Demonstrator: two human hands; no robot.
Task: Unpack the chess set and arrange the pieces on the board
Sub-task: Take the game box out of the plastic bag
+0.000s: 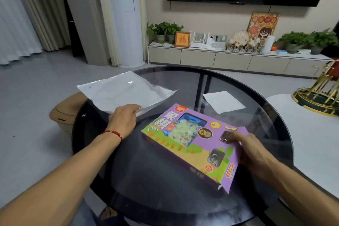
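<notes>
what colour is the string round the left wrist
Red, with a small gold bead; the string shows best in the head view.

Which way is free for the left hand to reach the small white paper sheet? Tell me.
Probably yes: the left hand rests on the white plastic bag, and bare dark glass table beyond the purple chess box leads to the small white paper sheet.
</notes>
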